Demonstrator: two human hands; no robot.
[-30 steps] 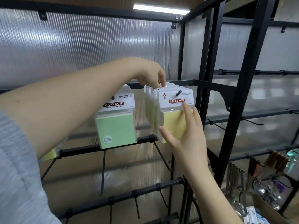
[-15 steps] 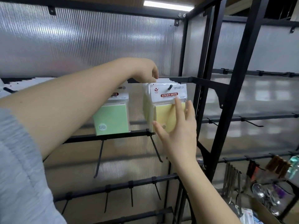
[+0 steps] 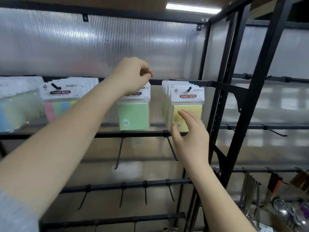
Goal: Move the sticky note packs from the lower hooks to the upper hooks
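Black metal rack frame [image 3: 240, 91], square tube, backed by ribbed translucent plastic panel [image 3: 100, 47]. Ceiling strip light [image 3: 192, 8] above. Horizontal black rail [image 3: 142, 134] carries bare thin wire hooks [image 3: 172, 148] angled down toward viewer.

Upper rail: yellow sticky note packs [image 3: 187, 108] hang in row on peg, square pads in clear sleeves, white header cards upright, faces toward viewer. Green sticky note pack [image 3: 133, 116] just left; multicolour pack [image 3: 58, 106] further left, blurred.

Left hand [image 3: 132, 74] above green pack, fingers curled; whether pinching header, cannot tell. Right hand [image 3: 190, 131] fingers relaxed, spread, in front of front yellow pack; contact unclear.
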